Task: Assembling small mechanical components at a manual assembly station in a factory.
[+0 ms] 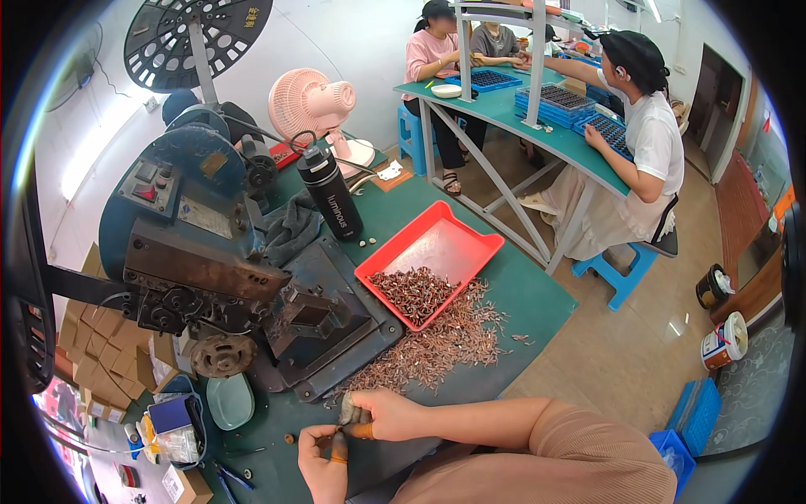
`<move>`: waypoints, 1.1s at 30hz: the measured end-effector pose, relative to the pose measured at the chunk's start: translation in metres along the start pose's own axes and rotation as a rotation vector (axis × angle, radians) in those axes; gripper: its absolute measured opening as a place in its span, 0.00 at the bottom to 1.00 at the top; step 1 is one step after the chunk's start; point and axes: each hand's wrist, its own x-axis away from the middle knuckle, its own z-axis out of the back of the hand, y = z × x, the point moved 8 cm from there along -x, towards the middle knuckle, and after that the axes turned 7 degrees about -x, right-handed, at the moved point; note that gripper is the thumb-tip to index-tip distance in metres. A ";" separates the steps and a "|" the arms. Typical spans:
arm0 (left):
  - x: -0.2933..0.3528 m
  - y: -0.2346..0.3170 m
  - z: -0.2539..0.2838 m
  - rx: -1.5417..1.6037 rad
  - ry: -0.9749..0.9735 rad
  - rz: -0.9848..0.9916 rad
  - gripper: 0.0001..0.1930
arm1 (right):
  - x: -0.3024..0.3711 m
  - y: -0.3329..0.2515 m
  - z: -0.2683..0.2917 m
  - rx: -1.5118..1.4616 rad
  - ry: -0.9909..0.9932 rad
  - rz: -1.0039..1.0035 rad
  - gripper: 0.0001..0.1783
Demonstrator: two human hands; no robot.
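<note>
My left hand (324,467) comes up from the lower edge, its fingertips pinched together. My right hand (382,415) reaches in from the right, fingers closed, meeting the left fingertips. Coverings, some grey and some orange, wrap several fingertips. Whatever the fingers hold is too small to make out. Just beyond the hands, a loose heap of small copper-brown pieces (420,357) spreads over the green table (537,294). A red tray (483,245) stands against the heap, with more dark brown pieces gathered in its near end. The blue press machine (201,193) stands left of it.
A black bottle (329,195), a grey cloth (290,227) and a pink fan (312,101) stand behind the machine. Left of my hands are a pale green dish (231,401), blue-handled pliers (227,480) and cardboard boxes (109,353). Several people sit at another table (495,105) with blue trays.
</note>
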 end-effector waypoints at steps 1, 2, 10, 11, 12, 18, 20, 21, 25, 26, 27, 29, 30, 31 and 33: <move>0.001 0.001 0.001 0.000 0.001 0.000 0.08 | 0.000 -0.001 0.000 0.005 0.000 -0.007 0.09; 0.001 0.003 0.000 -0.015 -0.004 0.007 0.08 | 0.000 0.000 0.000 0.005 0.001 -0.007 0.09; 0.001 0.004 0.000 0.025 -0.036 0.033 0.07 | 0.000 0.003 0.000 -0.062 0.001 -0.012 0.09; 0.001 0.003 0.000 0.035 -0.037 0.042 0.07 | 0.000 0.002 0.000 -0.061 -0.002 -0.012 0.09; 0.001 0.001 0.000 0.045 -0.039 0.050 0.06 | 0.000 0.002 0.000 -0.045 -0.004 -0.015 0.09; 0.001 -0.002 0.001 0.063 -0.018 0.035 0.07 | 0.002 0.001 -0.003 -0.037 -0.049 -0.061 0.10; 0.002 -0.001 0.002 0.045 0.000 0.027 0.07 | 0.001 0.003 -0.005 -0.047 -0.065 -0.068 0.10; 0.001 0.001 0.003 0.026 0.015 0.018 0.07 | 0.000 0.008 -0.007 -0.105 -0.071 -0.066 0.10; 0.000 0.000 0.007 0.009 0.046 0.026 0.07 | 0.000 0.002 -0.009 -0.169 -0.105 -0.073 0.10; 0.001 0.001 0.007 0.002 0.048 0.013 0.07 | 0.000 0.000 -0.009 -0.166 -0.109 -0.074 0.10; 0.001 0.002 0.007 -0.006 0.050 -0.001 0.07 | 0.000 0.000 -0.007 -0.121 -0.089 -0.087 0.09; 0.002 0.003 0.007 -0.006 0.050 -0.003 0.07 | -0.001 0.002 -0.007 -0.073 -0.078 -0.102 0.08; 0.003 0.004 0.007 -0.009 0.046 -0.006 0.07 | -0.001 0.005 -0.007 -0.114 -0.066 -0.089 0.09; 0.004 0.006 0.008 -0.007 0.055 -0.003 0.07 | -0.001 0.007 -0.007 -0.155 -0.054 -0.076 0.09; 0.003 0.016 0.003 -0.123 0.039 -0.053 0.07 | 0.000 0.006 -0.006 -0.144 -0.028 -0.012 0.08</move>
